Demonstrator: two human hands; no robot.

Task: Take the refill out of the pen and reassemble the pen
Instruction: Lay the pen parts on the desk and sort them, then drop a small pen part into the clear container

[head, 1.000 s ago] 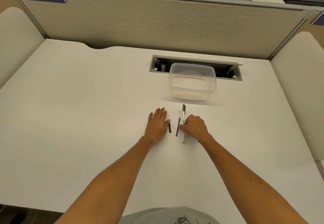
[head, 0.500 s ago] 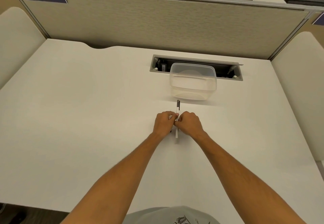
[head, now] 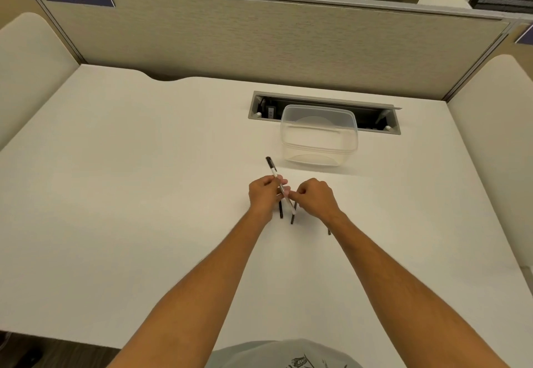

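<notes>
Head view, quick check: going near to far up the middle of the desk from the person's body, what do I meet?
Small dark piece beside the right wrist → left hand and right hand, level with each other → black end of the pen → clear plastic container → cable slot in the desk → beige divider panel.

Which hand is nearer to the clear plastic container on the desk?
Right. The right hand sits just in front of the container, roughly below its left half. The left hand, holding the pen, lies further left, off past the container's left edge.
</notes>
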